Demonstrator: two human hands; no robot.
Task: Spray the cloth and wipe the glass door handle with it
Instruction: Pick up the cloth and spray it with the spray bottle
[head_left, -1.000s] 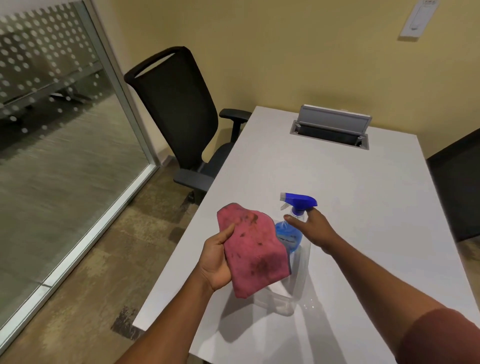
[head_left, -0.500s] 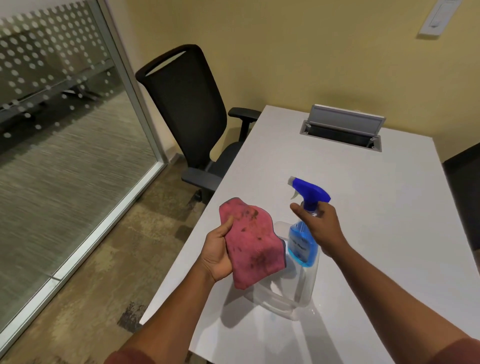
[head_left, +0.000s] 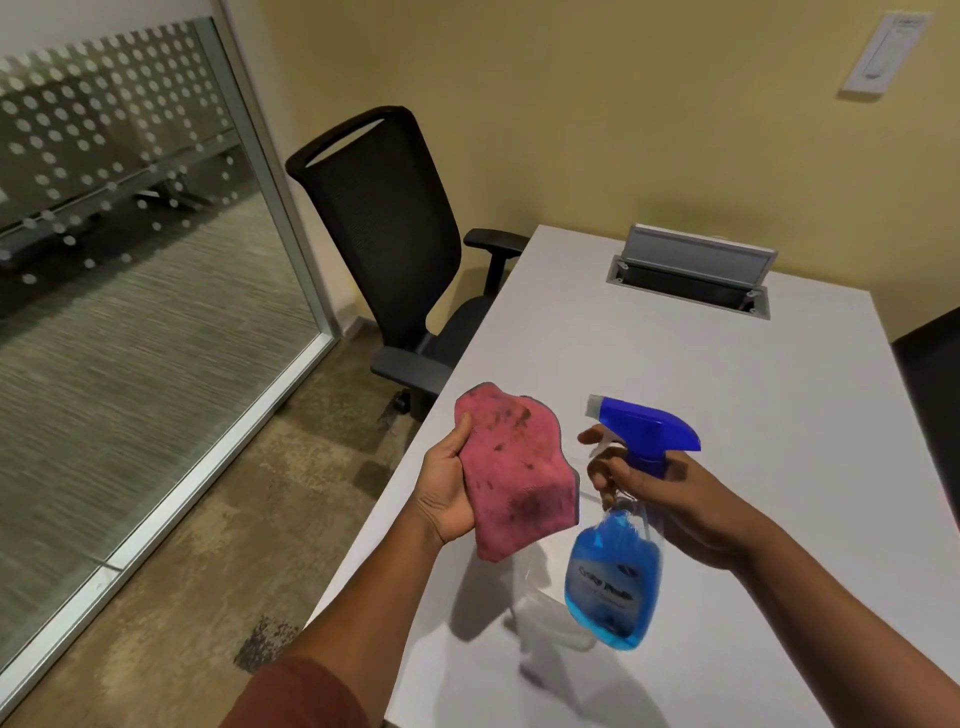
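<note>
The left hand (head_left: 448, 493) clutches a stained pink cloth (head_left: 514, 473) above the white tabletop's (head_left: 701, 374) near edge. Just beside it, the right hand (head_left: 670, 499) is wrapped around a blue spray bottle's (head_left: 615, 571) neck, nozzle facing the cloth.
</note>
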